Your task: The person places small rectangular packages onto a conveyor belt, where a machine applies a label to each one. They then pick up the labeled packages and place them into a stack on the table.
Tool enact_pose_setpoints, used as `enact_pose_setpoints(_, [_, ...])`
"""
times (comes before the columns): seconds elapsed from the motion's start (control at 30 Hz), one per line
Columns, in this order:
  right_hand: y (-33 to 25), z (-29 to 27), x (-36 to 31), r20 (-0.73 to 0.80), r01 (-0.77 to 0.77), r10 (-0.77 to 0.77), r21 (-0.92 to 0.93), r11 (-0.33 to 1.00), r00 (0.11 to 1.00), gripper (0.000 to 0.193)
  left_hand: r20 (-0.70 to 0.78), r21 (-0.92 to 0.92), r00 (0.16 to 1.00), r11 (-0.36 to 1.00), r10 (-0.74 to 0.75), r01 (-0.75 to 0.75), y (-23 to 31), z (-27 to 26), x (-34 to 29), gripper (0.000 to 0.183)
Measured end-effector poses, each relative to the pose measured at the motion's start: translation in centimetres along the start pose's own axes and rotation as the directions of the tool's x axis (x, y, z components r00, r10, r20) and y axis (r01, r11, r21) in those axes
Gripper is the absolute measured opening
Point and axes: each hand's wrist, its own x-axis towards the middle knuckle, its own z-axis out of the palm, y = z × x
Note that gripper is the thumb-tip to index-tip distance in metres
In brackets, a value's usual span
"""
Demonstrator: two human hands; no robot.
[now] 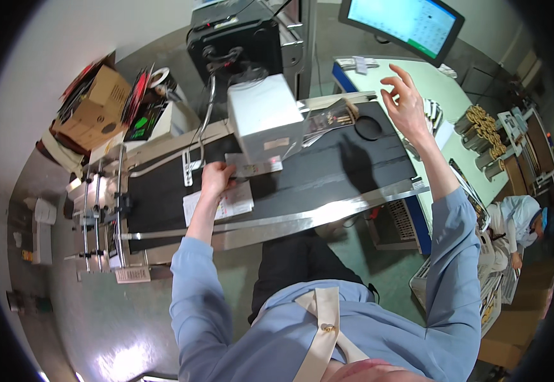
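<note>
My left hand (216, 181) pinches the left end of a flat printed packet (258, 167), just over the black conveyor belt (328, 179). Below that hand, more white printed packets (233, 200) lie on the belt, partly covered by my wrist. A white box-shaped machine head (265, 118) stands over the belt right behind the held packet. My right hand (406, 105) is raised past the belt's right end, near the pale green table, with its fingers spread and nothing in them. Its shadow falls on the belt.
A tilted screen (404, 25) stands at the back right. A black ring (368, 128) lies at the belt's far right. Gold-topped cylinders (482, 137) stand on the green table (385, 77). Metal rollers (98, 210) flank the belt's left end. Another person (515, 223) is at the far right.
</note>
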Motion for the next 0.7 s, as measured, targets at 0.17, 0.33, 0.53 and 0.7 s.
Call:
enact_pose_setpoints(0.17, [1.3,-1.8,3.0,-0.102,0.019,-0.044,-0.236,0.972,0.994,0.021,0.015,-0.036,1.000,0.999,-0.006,0.006,1.1,0.3,-0.6,0.020])
enact_pose_setpoints(0.33, [1.8,-2.0,4.4,-0.070,0.008,-0.033,-0.338,0.941,0.997,0.022,0.005,-0.004,1.000,1.000,-0.018,0.018,1.0,0.1,-0.7,0.021])
enact_pose_setpoints(0.53, [2.1,-1.8,5.0,-0.019,0.006,-0.016,-0.410,0.912,1.000,0.023,0.017,-0.023,0.999,0.999,-0.034,0.034,1.2,0.2,-0.9,0.019])
enact_pose_setpoints(0.7, [1.1,-2.2,5.2,0.036,-0.056,0.080,-0.436,0.898,0.996,0.023,0.017,-0.024,0.999,0.999,-0.029,0.029,1.1,0.2,-0.7,0.019])
